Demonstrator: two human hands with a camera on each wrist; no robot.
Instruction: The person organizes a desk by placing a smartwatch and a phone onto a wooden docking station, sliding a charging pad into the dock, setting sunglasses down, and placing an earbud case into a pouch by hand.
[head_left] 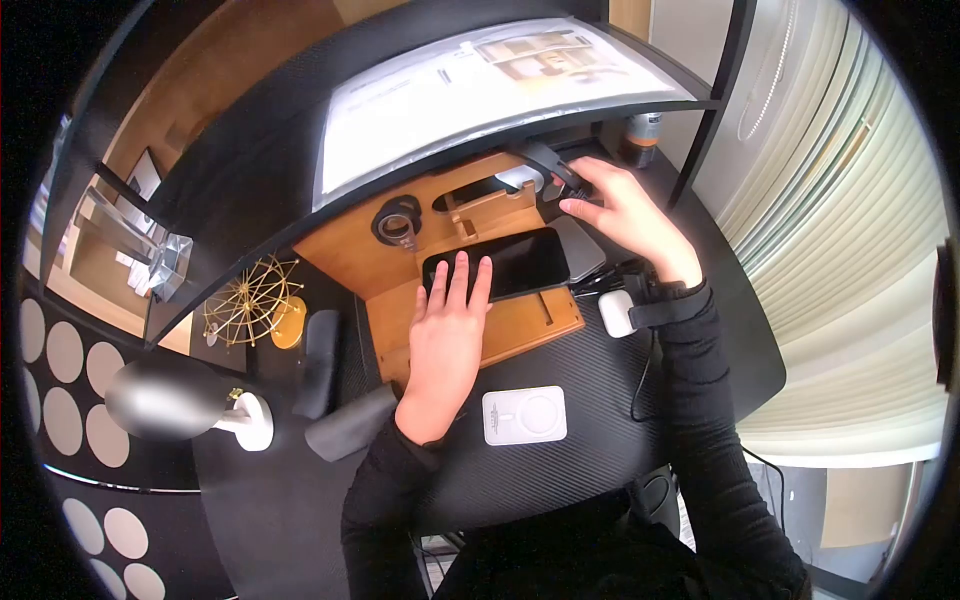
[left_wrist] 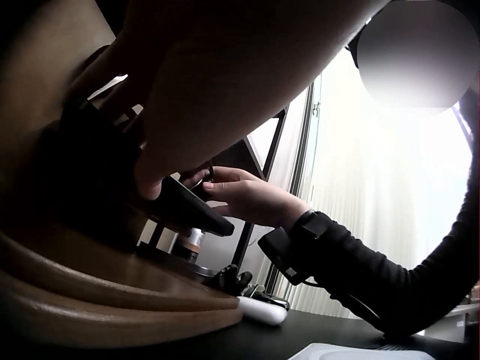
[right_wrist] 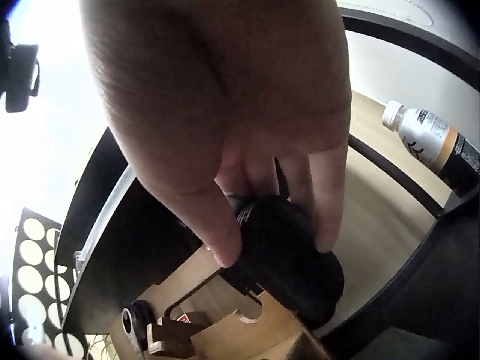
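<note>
Left hand (head_left: 446, 335) rests flat, fingers straight, on the phone (head_left: 515, 262); right hand (head_left: 625, 215) grips a black strap (head_left: 548, 163), upper centre of frame.

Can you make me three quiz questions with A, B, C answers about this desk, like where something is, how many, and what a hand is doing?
1. Where is the white charging pad?
A. On the shelf above
B. On the black desk, in front of the wooden stand
C. Under the lamp

2. How many phones lie on the wooden stand?
A. One
B. Two
C. Three

3. What is the right hand doing?
A. Lying flat on the desk
B. Gripping a black strap-like thing in its fingers
C. Holding the bottle

Answers: 1 B, the pad sits on bare desk nearer the person than the stand. 2 A, only one dark phone shows, under the left hand. 3 B, the right wrist view shows thumb and fingers round it.
</note>
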